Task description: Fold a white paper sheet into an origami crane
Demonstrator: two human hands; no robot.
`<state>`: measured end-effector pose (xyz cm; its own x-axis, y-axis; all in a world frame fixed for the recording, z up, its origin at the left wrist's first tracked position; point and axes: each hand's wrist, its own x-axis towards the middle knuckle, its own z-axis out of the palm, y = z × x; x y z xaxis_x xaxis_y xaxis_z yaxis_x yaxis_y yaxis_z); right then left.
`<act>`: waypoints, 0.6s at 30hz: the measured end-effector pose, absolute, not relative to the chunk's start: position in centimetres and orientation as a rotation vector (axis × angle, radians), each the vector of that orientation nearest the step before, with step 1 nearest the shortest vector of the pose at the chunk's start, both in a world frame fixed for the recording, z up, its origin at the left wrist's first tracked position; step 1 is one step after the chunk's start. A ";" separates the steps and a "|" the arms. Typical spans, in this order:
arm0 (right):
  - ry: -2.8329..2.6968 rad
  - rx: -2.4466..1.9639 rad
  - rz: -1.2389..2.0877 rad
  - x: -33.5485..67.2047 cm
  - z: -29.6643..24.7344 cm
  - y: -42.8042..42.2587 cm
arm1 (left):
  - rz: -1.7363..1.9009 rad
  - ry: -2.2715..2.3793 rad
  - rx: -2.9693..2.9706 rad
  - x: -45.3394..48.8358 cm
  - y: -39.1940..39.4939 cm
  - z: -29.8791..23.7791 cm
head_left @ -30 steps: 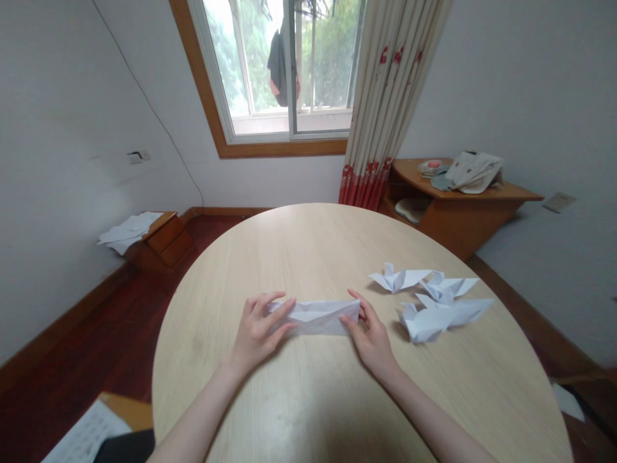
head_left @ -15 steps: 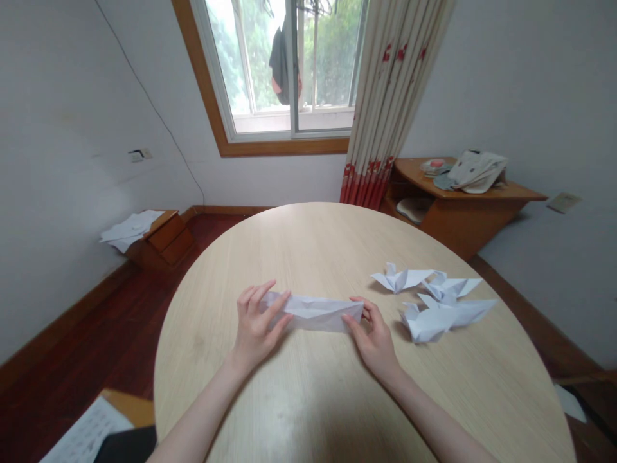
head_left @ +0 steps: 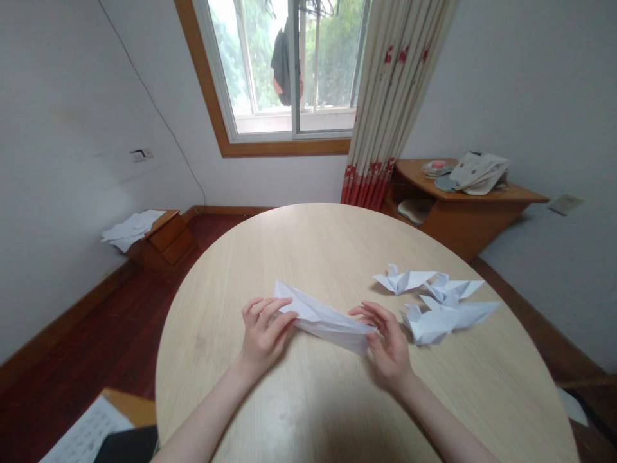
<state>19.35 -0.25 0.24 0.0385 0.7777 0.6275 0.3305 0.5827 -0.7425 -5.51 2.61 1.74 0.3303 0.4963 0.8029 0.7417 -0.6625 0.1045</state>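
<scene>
A folded sheet of white paper slants across the middle of the table between my hands, with its left end farther from me and its right end nearer. My left hand pinches it near the left end, thumb and fingertips on the upper layer. At the other end, my right hand has its thumb against the right corner and its fingers loosely curved behind. Three folded paper birds sit close together to the right of my right hand.
The round wooden table fills the foreground. Behind it are a window and a curtain. A wooden desk with a cloth bag stands at right. Papers lie on a small cabinet at left. Printed sheets show at lower left.
The folded paper has turned clockwise, its left end swinging away and its right end coming nearer. My right hand has moved slightly right and toward me. The paper birds stay put.
</scene>
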 end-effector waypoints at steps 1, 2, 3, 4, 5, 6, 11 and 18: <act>-1.528 -0.989 0.449 19.4 0.4 -0.2 | -1.252 -1.131 -2.292 -5.6 2.6 1.7; -1.503 -1.015 0.451 19.5 0.5 -0.2 | -1.257 -1.148 -2.262 -5.7 2.7 1.6; -1.484 -1.039 0.452 19.6 0.6 -0.2 | -1.259 -1.166 -2.233 -5.9 2.7 1.6; -1.473 -1.055 0.454 19.7 0.6 -0.1 | -1.258 -1.181 -2.208 -6.0 2.7 1.6; -1.468 -1.063 0.460 19.7 0.6 -0.1 | -1.253 -1.195 -2.193 -6.1 2.8 1.5; -1.464 -1.063 0.465 19.8 0.6 0.0 | -1.249 -1.203 -2.190 -6.2 2.8 1.5; -1.430 -1.056 0.526 20.1 0.3 0.2 | -1.343 -1.187 -2.377 -6.1 2.9 1.5; -1.419 -1.086 0.529 20.5 -0.1 0.3 | -1.468 -1.176 -2.607 -5.9 2.8 2.3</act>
<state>20.46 0.27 -0.10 0.1487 0.8437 0.5158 0.2997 0.4587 -0.8365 -5.86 2.78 2.30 0.3162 0.6258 0.7130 0.5589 -0.7302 0.3930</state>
